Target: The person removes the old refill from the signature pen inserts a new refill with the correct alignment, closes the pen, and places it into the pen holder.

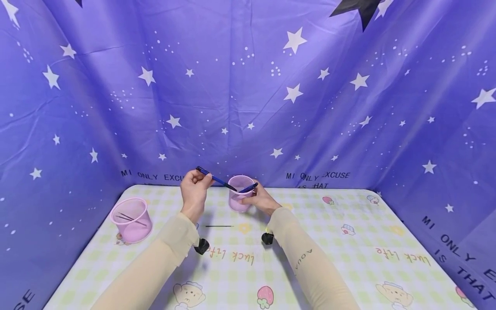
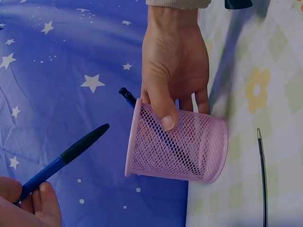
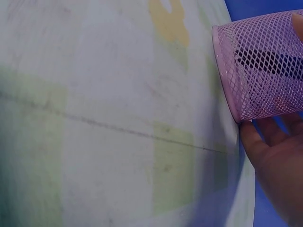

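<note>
Between thumb and fingers, my left hand [image 1: 193, 193] pinches a blue pen [image 1: 218, 178] with a black grip. Its tip slants down to the right, overlapping the mouth of a pink mesh pen cup [image 1: 237, 204] in the head view. Seen from the left wrist, the pen [image 2: 61, 163] is apart from the cup. My right hand [image 1: 264, 201] grips that cup from the right side, thumb across the mesh [image 2: 189, 156]. A second blue pen [image 1: 249, 187] leans inside, its black clip end [image 2: 127, 96] above the rim.
A thin dark pen refill [image 1: 219, 226] lies on the checked tablecloth [image 1: 317, 258] in front of the cup. Another pink mesh cup [image 1: 137, 232] stands at the left edge with a few thin refills inside. A purple star-printed curtain [image 1: 248, 107] surrounds the table.
</note>
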